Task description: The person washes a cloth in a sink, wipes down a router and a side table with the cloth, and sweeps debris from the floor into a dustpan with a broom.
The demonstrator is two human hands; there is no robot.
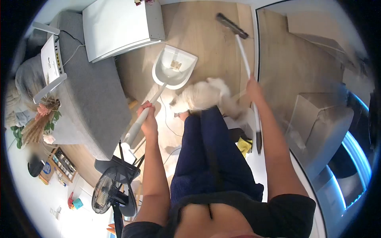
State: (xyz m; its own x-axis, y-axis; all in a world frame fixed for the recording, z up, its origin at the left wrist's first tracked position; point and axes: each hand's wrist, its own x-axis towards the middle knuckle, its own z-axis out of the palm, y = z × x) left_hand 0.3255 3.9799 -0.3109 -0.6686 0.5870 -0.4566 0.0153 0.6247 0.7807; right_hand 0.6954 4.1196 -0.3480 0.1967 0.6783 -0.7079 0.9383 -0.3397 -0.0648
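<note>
My left hand (147, 115) is closed around the pale long handle of a white dustpan (159, 73). The pan lies on the wooden floor ahead, with a small brownish piece of debris (176, 65) in it. My right hand (254, 89) grips the white stick of a broom (243, 51). Its dark bristle head (232, 26) is at the upper right, near the glass panel's frame, and looks slightly blurred. A fluffy cream-coloured animal (202, 95), smeared by motion, stands just in front of my legs, between the dustpan and the broom stick.
A grey sofa (89, 95) lines the left, bearing a white router (50, 61) and dried flowers (43, 111). A white cabinet (117, 27) stands beyond. A black fan (105, 190) is at lower left. Glass (285, 71) borders the right. A thin cable (166, 115) crosses the floor.
</note>
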